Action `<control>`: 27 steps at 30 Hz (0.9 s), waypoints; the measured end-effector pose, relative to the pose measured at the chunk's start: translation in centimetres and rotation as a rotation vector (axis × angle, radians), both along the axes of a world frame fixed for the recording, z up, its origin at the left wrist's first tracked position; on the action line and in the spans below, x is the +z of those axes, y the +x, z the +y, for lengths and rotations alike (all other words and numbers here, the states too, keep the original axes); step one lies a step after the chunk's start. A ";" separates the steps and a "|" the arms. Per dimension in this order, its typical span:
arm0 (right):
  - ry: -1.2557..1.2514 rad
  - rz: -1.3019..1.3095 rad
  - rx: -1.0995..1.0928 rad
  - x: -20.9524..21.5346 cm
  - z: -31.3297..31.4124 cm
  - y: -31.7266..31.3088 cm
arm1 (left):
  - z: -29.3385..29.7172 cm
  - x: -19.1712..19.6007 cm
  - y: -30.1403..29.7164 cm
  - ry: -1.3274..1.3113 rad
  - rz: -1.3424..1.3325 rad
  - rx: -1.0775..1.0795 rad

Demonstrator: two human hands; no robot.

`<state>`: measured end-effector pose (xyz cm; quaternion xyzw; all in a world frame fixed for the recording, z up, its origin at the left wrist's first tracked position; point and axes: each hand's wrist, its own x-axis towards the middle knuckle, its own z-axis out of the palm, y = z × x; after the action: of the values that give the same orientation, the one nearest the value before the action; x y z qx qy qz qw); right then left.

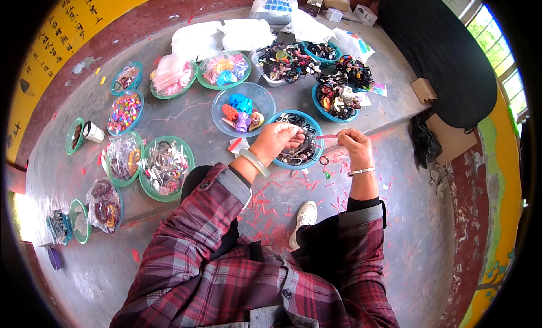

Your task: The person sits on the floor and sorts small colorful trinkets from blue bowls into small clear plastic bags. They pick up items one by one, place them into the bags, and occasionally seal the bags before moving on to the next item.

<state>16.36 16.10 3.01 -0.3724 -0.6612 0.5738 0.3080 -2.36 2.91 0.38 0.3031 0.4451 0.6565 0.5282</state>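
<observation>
Both hands are raised in front of me, over the near rim of a blue bowl [293, 166] of dark hair ties. A short, thin pinkish-red strip [327, 137] runs level between them. My left hand [278, 140], a pale bangle on its wrist, is closed in a pinch at the strip's left side; its fingertips partly hide what they grip. My right hand [356, 149], with a silver bracelet, pinches the strip's right end. Just below the strip shows a small dark ring [324, 160] with a green bit under it; whether it hangs or lies on the floor I cannot tell.
A clear bowl [217, 116] with colourful scrunchies stands behind my left hand. Further bowls of hair ties [335, 100], beads [125, 111] and trinkets [168, 168] spread around the raised grey ledge. Red strips [262, 206] litter the floor near my white shoe [306, 214].
</observation>
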 end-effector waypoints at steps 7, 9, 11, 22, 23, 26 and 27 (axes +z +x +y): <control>0.172 -0.320 0.022 -0.7 3.5 4.8 | 0.0 -0.3 -0.6 -0.077 -0.046 -0.015; 0.374 -0.654 0.019 -1.0 3.9 6.0 | 0.0 -0.2 -0.6 -0.085 -0.046 -0.025; 0.425 -0.886 0.014 -1.6 4.3 7.0 | 0.0 -0.2 -0.4 -0.082 -0.027 -0.028; 0.428 -0.904 0.072 -2.9 5.6 9.0 | 0.0 -0.1 -0.1 -0.093 0.001 -0.051; 0.446 -0.910 0.067 -3.0 5.8 9.1 | 0.0 -0.1 0.0 -0.092 0.000 -0.054; 0.416 -0.956 0.009 -3.1 6.0 8.9 | 0.0 0.0 0.0 -0.090 -0.004 -0.061; 0.408 -1.024 -0.017 -2.7 5.7 8.4 | -0.1 0.0 0.0 -0.090 -0.004 -0.060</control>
<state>24.76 21.82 0.35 -0.5420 -0.8213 0.1769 0.0174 -2.36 2.84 0.34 0.2908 0.4638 0.6202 0.5618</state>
